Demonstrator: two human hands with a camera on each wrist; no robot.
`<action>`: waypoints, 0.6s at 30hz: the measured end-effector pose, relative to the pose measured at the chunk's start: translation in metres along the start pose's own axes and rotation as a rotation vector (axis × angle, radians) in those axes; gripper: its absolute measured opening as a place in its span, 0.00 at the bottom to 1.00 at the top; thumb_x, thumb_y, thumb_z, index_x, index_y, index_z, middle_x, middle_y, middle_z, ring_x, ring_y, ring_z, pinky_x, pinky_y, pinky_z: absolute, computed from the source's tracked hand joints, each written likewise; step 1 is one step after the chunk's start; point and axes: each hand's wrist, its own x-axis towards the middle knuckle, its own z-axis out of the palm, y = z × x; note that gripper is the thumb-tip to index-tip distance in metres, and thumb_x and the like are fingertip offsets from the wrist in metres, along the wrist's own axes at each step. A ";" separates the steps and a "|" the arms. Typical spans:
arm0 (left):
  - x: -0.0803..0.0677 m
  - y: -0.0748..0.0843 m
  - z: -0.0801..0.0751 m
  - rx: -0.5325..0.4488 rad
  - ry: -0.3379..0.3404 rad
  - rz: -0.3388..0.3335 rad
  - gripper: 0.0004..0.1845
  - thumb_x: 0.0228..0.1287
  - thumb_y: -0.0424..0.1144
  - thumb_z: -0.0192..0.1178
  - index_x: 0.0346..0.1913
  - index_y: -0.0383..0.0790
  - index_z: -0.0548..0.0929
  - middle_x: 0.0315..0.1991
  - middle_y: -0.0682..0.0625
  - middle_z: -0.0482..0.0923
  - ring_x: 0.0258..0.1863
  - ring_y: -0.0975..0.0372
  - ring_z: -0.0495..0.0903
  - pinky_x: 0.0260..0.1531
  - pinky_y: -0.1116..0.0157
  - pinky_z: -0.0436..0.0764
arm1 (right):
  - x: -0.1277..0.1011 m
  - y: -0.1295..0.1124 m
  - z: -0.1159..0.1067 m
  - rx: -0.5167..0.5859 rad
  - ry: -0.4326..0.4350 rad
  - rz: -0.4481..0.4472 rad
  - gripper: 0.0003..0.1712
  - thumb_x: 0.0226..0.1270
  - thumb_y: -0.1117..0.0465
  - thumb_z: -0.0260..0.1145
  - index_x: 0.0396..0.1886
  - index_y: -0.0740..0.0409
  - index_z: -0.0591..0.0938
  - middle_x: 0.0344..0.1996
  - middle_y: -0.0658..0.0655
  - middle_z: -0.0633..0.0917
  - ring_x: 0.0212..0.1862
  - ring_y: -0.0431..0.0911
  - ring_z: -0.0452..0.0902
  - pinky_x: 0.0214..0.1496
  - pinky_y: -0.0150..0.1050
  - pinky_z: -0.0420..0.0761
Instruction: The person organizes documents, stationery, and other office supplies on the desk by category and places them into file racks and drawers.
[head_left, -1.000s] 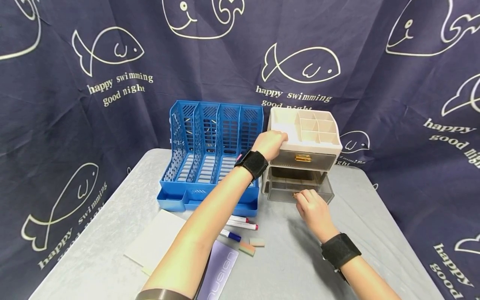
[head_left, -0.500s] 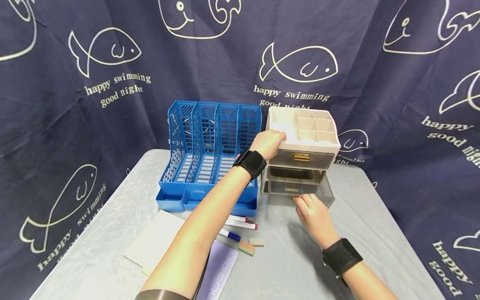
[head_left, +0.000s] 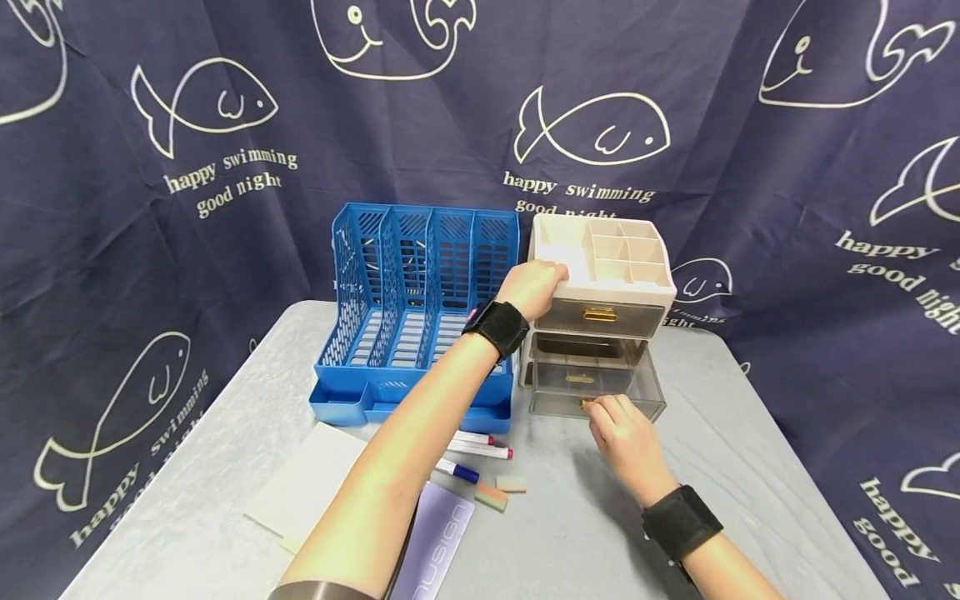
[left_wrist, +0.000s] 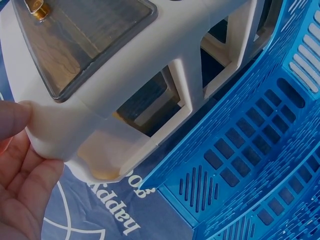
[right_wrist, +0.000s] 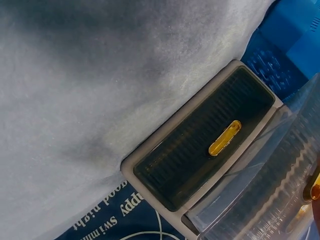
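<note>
A white desktop drawer organizer (head_left: 657, 302) with smoky clear drawers stands at the back right. My left hand (head_left: 531, 287) grips its upper left edge; in the left wrist view the thumb (left_wrist: 14, 119) lies against the white shell and the other fingers curl round the edge. Below the shut top drawer (head_left: 558, 317), a clear drawer (head_left: 647, 398) is pulled out towards me. My right hand (head_left: 626, 442) pinches the gold handle (right_wrist: 316, 191) on its front, covering part of it. Under it, the lower drawer (right_wrist: 175, 165) is shut.
A blue file rack (head_left: 348, 375) stands left of the organizer, close to it. In front lie markers (head_left: 480, 450), two small erasers or blocks (head_left: 491, 497), white paper (head_left: 311, 479) and a purple case or book (head_left: 435, 542), partly under the left forearm. A navy curtain (head_left: 420, 142) hangs behind.
My right hand has drawn the clear drawer further out, towards me. The left hand keeps its grip on the organizer. The head view has shifted slightly.
</note>
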 end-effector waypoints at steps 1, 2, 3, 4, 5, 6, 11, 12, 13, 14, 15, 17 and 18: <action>0.000 0.000 0.000 0.000 -0.001 0.000 0.17 0.61 0.28 0.57 0.53 0.44 0.81 0.48 0.50 0.83 0.47 0.58 0.81 0.46 0.63 0.79 | 0.000 0.000 0.000 0.001 0.000 0.002 0.14 0.62 0.68 0.47 0.28 0.65 0.79 0.28 0.56 0.79 0.29 0.52 0.74 0.26 0.44 0.76; 0.000 0.000 0.000 0.001 -0.002 0.000 0.17 0.61 0.28 0.57 0.53 0.44 0.81 0.48 0.50 0.83 0.47 0.58 0.81 0.46 0.63 0.79 | 0.000 0.000 0.000 0.003 0.002 0.004 0.14 0.62 0.68 0.47 0.28 0.65 0.79 0.28 0.56 0.79 0.29 0.52 0.74 0.26 0.44 0.76; 0.000 0.000 0.000 0.000 -0.003 0.000 0.17 0.61 0.28 0.57 0.53 0.44 0.81 0.48 0.50 0.83 0.47 0.58 0.81 0.46 0.63 0.79 | 0.000 -0.001 0.001 0.007 0.003 0.007 0.14 0.62 0.68 0.47 0.29 0.65 0.79 0.28 0.56 0.79 0.29 0.52 0.74 0.27 0.44 0.76; 0.000 0.000 0.000 0.001 -0.001 0.000 0.17 0.61 0.28 0.57 0.53 0.44 0.81 0.48 0.50 0.83 0.47 0.58 0.81 0.46 0.63 0.79 | 0.000 -0.001 0.001 0.009 0.004 0.010 0.14 0.62 0.68 0.47 0.29 0.65 0.80 0.28 0.57 0.80 0.29 0.52 0.74 0.27 0.44 0.76; -0.001 0.000 0.000 0.000 0.001 0.000 0.17 0.61 0.28 0.57 0.52 0.44 0.81 0.47 0.50 0.83 0.47 0.58 0.81 0.46 0.63 0.79 | -0.001 -0.001 0.001 0.009 0.004 0.011 0.14 0.62 0.68 0.47 0.29 0.65 0.80 0.29 0.57 0.80 0.30 0.52 0.74 0.27 0.44 0.76; -0.001 0.000 0.000 -0.002 0.000 0.000 0.17 0.61 0.28 0.57 0.52 0.44 0.81 0.47 0.50 0.83 0.47 0.59 0.81 0.46 0.63 0.79 | 0.000 -0.001 0.001 0.011 0.002 0.014 0.14 0.62 0.68 0.47 0.30 0.65 0.80 0.29 0.57 0.80 0.30 0.53 0.75 0.28 0.44 0.76; -0.001 0.000 0.000 -0.004 0.001 0.003 0.18 0.60 0.28 0.58 0.52 0.44 0.81 0.48 0.50 0.83 0.47 0.58 0.81 0.47 0.63 0.79 | 0.002 -0.004 -0.002 0.024 -0.013 0.034 0.15 0.64 0.66 0.47 0.33 0.65 0.81 0.31 0.56 0.81 0.31 0.52 0.76 0.30 0.43 0.77; -0.001 0.000 0.000 -0.002 0.001 0.004 0.18 0.60 0.28 0.58 0.53 0.45 0.81 0.48 0.50 0.83 0.47 0.58 0.81 0.47 0.63 0.79 | 0.003 -0.006 -0.003 0.028 -0.021 0.037 0.15 0.64 0.65 0.48 0.33 0.64 0.82 0.31 0.56 0.82 0.32 0.52 0.76 0.31 0.43 0.77; -0.001 0.000 0.000 -0.002 0.003 0.005 0.17 0.60 0.28 0.58 0.52 0.44 0.81 0.48 0.50 0.83 0.47 0.58 0.81 0.46 0.63 0.79 | 0.004 -0.007 -0.006 0.032 -0.036 0.041 0.13 0.63 0.66 0.50 0.34 0.64 0.82 0.32 0.56 0.82 0.33 0.51 0.76 0.32 0.43 0.78; -0.001 0.000 0.000 -0.001 0.005 0.005 0.17 0.60 0.29 0.58 0.52 0.45 0.81 0.47 0.50 0.83 0.47 0.58 0.81 0.46 0.63 0.79 | 0.006 -0.009 -0.008 0.037 -0.055 0.046 0.12 0.62 0.66 0.52 0.34 0.64 0.82 0.33 0.56 0.82 0.34 0.51 0.76 0.32 0.43 0.78; -0.001 0.000 0.000 -0.003 0.007 0.005 0.17 0.60 0.29 0.58 0.52 0.45 0.81 0.47 0.50 0.83 0.47 0.58 0.81 0.46 0.63 0.79 | 0.008 -0.011 -0.011 0.041 -0.076 0.052 0.11 0.59 0.67 0.54 0.35 0.63 0.82 0.34 0.56 0.82 0.35 0.51 0.77 0.34 0.43 0.78; -0.001 0.000 0.000 -0.006 0.006 0.004 0.17 0.60 0.29 0.58 0.52 0.45 0.81 0.47 0.50 0.83 0.47 0.58 0.81 0.46 0.63 0.79 | 0.014 -0.014 -0.016 0.048 -0.111 0.061 0.11 0.53 0.69 0.59 0.37 0.62 0.82 0.35 0.55 0.82 0.37 0.50 0.77 0.35 0.42 0.78; -0.001 -0.001 0.001 -0.008 0.005 0.004 0.17 0.61 0.29 0.58 0.52 0.44 0.81 0.47 0.50 0.83 0.47 0.58 0.81 0.46 0.63 0.79 | 0.017 -0.016 -0.018 0.051 -0.134 0.068 0.12 0.50 0.70 0.62 0.38 0.62 0.82 0.36 0.54 0.83 0.38 0.50 0.77 0.36 0.42 0.79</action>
